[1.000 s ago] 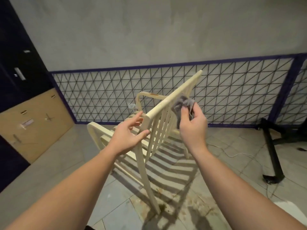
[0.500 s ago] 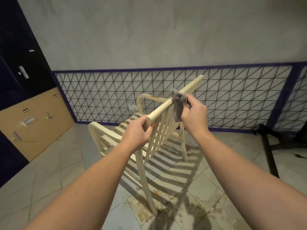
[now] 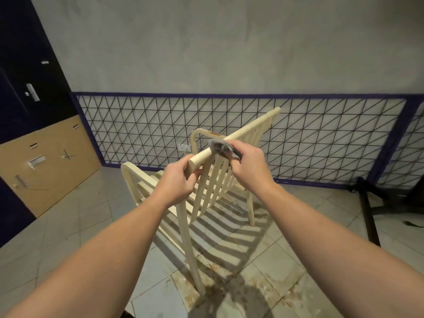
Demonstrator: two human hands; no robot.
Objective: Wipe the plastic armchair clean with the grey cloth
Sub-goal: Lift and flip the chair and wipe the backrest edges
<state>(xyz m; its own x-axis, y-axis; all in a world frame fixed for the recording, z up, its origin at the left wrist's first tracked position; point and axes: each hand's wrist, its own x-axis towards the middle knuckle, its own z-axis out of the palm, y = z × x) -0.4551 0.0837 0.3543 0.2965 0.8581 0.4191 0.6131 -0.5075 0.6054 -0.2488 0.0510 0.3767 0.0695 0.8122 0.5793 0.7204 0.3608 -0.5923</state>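
Landmark: the cream plastic armchair (image 3: 206,191), seen from behind its slatted back, standing on the tiled floor (image 3: 68,237).

1. Stains (image 3: 263,292). Brown marks on the tiles at the foot of the chair's nearest leg.
2. Your left hand (image 3: 177,180). At the near end of the chair's top rail (image 3: 250,127), fingers curled round the rail end, steadying it.
3. Your right hand (image 3: 249,165). Just beyond the left along the same rail, fingers closed on the grey cloth (image 3: 220,146), pressing it against the rail.
4. Grey cloth. Bunched over the top of the rail, touching it, part hidden under your fingers.
5. Wire-mesh panel (image 3: 321,138). Behind the chair, along the wall, with a wall socket (image 3: 184,148) in it.
6. Black stand base (image 3: 371,210). To the chair's right, well apart.

Risks, as judged:
- The chair looks light; a hard push along the rail could tip or slide it if your left hand slackens.
- The cloth is bunched small, so it may skip the rail's underside and the slats.
- Dragged low, it could pick up floor grime and smear it back.
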